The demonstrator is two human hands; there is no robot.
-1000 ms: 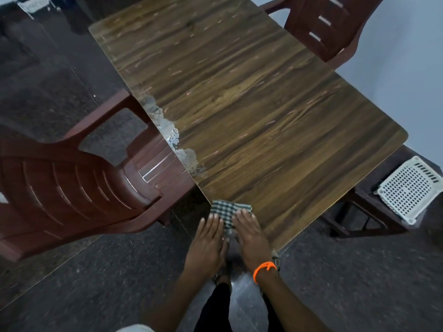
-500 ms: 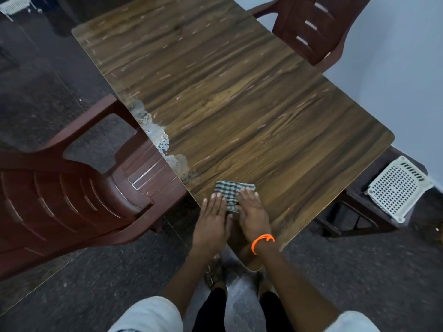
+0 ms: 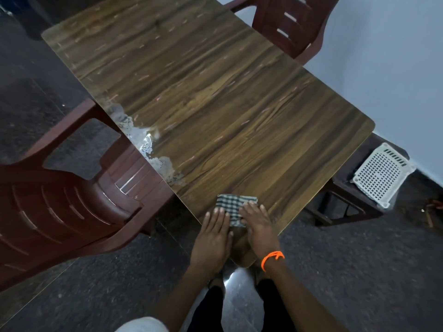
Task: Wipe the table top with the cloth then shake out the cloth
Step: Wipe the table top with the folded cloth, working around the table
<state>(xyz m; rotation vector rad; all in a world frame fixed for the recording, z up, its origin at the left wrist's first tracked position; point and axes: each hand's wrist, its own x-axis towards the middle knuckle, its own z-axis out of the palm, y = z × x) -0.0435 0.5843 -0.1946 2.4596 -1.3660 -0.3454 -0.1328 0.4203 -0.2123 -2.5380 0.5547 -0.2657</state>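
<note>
A folded dark-and-white checked cloth (image 3: 233, 207) lies flat on the near corner of the wooden table top (image 3: 203, 104). My left hand (image 3: 213, 238) presses on the cloth's left edge with straight fingers, the palm hanging past the table edge. My right hand (image 3: 260, 227), with an orange band at the wrist, presses flat on the cloth's right side. A patch of worn, peeling surface (image 3: 146, 144) runs along the table's left edge.
A dark red plastic chair (image 3: 72, 195) is pushed up to the table's left side, and another (image 3: 294, 22) stands at the far right. A low stool (image 3: 352, 195) with a white perforated tray (image 3: 382, 173) sits right of the table by the wall.
Both hands have slid the cloth forward from the very corner further onto the table top, and my view has moved closer over the table.
</note>
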